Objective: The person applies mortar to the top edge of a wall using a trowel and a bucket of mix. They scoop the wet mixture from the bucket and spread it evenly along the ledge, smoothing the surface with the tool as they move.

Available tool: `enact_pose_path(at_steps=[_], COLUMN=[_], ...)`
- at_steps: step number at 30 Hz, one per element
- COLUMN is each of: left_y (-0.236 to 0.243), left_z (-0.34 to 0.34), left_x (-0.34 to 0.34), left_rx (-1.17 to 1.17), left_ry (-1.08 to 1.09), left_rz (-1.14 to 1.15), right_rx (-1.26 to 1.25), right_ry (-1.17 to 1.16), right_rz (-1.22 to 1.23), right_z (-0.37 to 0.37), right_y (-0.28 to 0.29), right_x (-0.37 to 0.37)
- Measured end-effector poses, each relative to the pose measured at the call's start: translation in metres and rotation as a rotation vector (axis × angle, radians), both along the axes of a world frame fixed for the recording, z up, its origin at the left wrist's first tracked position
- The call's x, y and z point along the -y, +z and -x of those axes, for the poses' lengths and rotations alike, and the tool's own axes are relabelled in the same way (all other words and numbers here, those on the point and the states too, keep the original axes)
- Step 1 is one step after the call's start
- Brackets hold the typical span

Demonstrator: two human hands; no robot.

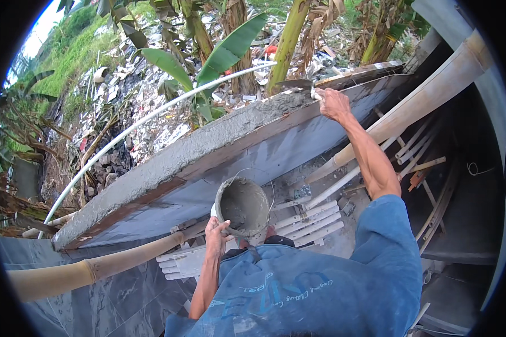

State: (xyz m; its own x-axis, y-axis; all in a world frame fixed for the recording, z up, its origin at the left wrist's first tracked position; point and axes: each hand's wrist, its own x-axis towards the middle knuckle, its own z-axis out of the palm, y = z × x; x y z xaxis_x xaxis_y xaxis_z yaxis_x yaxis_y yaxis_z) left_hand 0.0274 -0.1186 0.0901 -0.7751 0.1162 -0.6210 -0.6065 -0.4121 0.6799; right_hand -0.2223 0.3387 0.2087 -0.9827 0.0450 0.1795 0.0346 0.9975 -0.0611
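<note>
At the far left, a thick bamboo pole [56, 281] runs from the lower edge toward the middle, under the near side of a wall. Behind it, a thin white pipe [123, 135] rises in a long curve over a slope, which is covered with pale rubble [166, 118]. Next comes the wall's top edge, a long band of wet grey mortar [168, 160] with a rough surface, going diagonally up to the right; beneath it is a smooth greyish face panel [253, 163]. Near the centre, the left hand [215, 233] is grasping the bucket [213, 211] at the left part of its rim, with the thumb toward the mouth. The bucket stands in front of the person's body, below the wall, and grey mortar coats its inside; whether its bottom rests on something, I cannot tell. Above it, a broad banana leaf [230, 51] leans behind the wall. To the right of the bucket lie white slats [315, 223]. Higher up, the trowel [297, 83] points its blade to the left, at the mortar band's upper end; contact is not clear. The right hand [334, 104] is closed around its handle, and beyond this arm passes another bamboo pole [427, 95].
</note>
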Motion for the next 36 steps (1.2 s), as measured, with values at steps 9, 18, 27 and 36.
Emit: enact_pose_path(at_steps=[9, 18, 27, 36], left_y=[-0.027, -0.046, -0.084, -0.202], left_z=[0.031, 0.069, 0.045, -0.023], left_x=[-0.015, -0.057, -0.167, -0.379], left_rx=[-0.059, 0.123, 0.067, 0.147], left_ry=[-0.149, -0.408, -0.979, -1.477], left_rz=[-0.025, 0.098, 0.343, 0.389], right_rx=[-0.186, -0.372, -0.569, -0.715], right_ry=[-0.242, -0.604, -1.811, -2.221], right_rz=[0.593, 1.359, 1.344, 1.447], right_z=[-0.085, -0.323, -0.584, -0.74], right_y=[-0.068, -0.178, -0.318, -0.365], right_x=[0.051, 0.135, 0.216, 0.365])
